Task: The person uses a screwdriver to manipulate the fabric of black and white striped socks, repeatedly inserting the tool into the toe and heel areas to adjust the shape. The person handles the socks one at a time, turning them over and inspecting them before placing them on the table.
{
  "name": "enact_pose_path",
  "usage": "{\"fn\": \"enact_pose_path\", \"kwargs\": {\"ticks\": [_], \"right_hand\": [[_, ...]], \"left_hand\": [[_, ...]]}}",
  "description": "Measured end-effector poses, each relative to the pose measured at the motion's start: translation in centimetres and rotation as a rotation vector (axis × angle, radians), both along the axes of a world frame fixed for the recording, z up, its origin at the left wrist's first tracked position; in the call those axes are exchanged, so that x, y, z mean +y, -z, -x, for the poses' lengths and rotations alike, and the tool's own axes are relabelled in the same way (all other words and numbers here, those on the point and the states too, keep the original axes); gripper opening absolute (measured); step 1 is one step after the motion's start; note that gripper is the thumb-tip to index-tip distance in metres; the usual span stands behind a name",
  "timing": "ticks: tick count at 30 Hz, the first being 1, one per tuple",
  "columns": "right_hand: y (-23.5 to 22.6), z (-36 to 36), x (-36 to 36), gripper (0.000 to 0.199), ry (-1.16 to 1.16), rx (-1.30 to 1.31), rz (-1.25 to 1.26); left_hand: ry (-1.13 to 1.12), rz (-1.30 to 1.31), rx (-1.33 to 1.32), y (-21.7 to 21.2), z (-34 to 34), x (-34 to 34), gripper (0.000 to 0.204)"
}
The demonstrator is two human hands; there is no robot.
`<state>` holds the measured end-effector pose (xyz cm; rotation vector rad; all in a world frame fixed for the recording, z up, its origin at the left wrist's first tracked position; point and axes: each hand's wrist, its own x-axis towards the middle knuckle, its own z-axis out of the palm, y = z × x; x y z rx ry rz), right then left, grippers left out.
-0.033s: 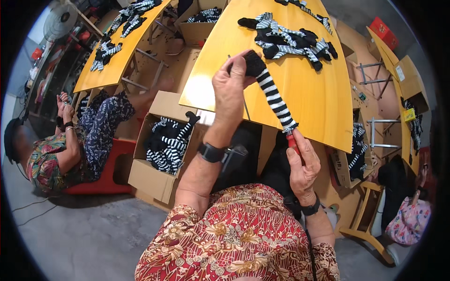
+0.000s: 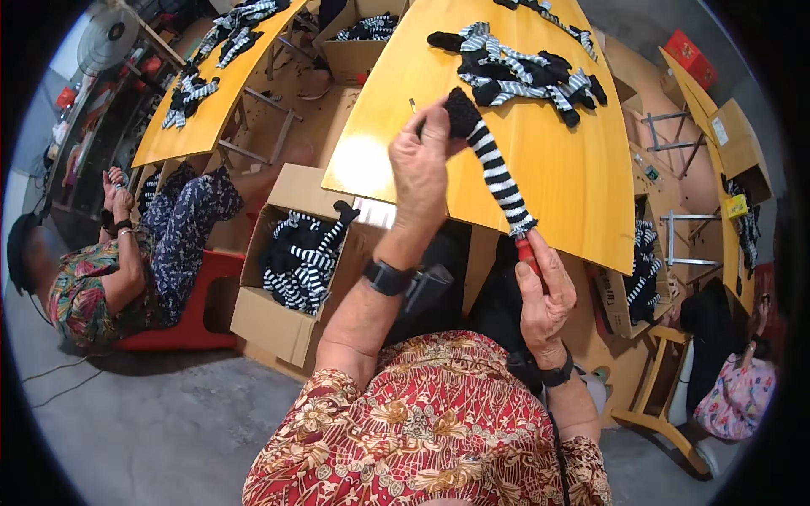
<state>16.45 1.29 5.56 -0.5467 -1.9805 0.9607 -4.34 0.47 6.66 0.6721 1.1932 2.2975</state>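
Note:
A knitted striped tube, black and white like a small sock, stretches diagonally between my hands above the table's near edge. Its wide black end is pinched in my left hand, thumb on top. My right hand grips a red handle at the tube's lower, narrow end. What part of the handled tool lies inside the knit is hidden. Farther back on the yellow table lies a loose heap of striped and black knitted pieces.
An open cardboard box of striped pieces stands left of my legs, another box to the right. One person sits on a red seat at the left; another is at the far right. A second yellow table stands back left.
My left hand has shifted slightly right with the black end, so the tube leans a little less. The right hand stays nearly in place.

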Motion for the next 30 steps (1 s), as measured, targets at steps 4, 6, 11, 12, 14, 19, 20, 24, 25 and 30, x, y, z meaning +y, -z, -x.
{"fn": "enact_pose_path", "kwargs": {"ticks": [4,6,11,12,14,19,20,24,25,30], "right_hand": [[0.2,1.4,0.3,0.038,0.006,0.031,-0.021],[-1.0,1.0,1.1,0.038,-0.018,-0.005,-0.057],[-1.7,-0.5,1.7,0.041,-0.082,-0.064,-0.106],[-1.6,-0.7,1.7,0.042,-0.108,-0.036,-0.076],[-1.8,-0.7,1.9,0.041,-0.154,-0.060,-0.027],[-0.3,-0.3,0.7,0.038,-0.040,0.035,0.174],[0.2,-0.3,0.3,0.037,-0.023,0.042,0.218],[0.6,0.9,0.0,0.037,0.008,0.055,0.131],[0.4,1.3,0.1,0.037,0.008,0.060,0.070],[-1.2,-0.3,1.6,0.037,-0.071,-0.067,-0.055]], "left_hand": [[0.008,-0.118,-0.140,0.5,-1.9,1.3,0.030],[0.046,-0.137,-0.137,0.0,-0.9,1.0,0.030],[0.159,-0.120,-0.161,-1.6,0.5,0.0,0.031],[0.159,-0.165,-0.155,-1.5,0.7,0.0,0.034],[0.166,-0.168,-0.146,-1.9,1.0,-0.2,0.036],[0.149,-0.216,-0.205,-1.2,-0.2,1.2,0.036],[0.141,-0.206,-0.231,-1.1,-0.7,1.4,0.035],[0.140,-0.251,-0.297,-0.7,-1.8,1.8,0.033],[0.131,-0.254,-0.295,-1.0,-1.8,1.8,0.033],[0.171,-0.255,-0.297,-1.2,-0.1,0.6,0.032]]}}
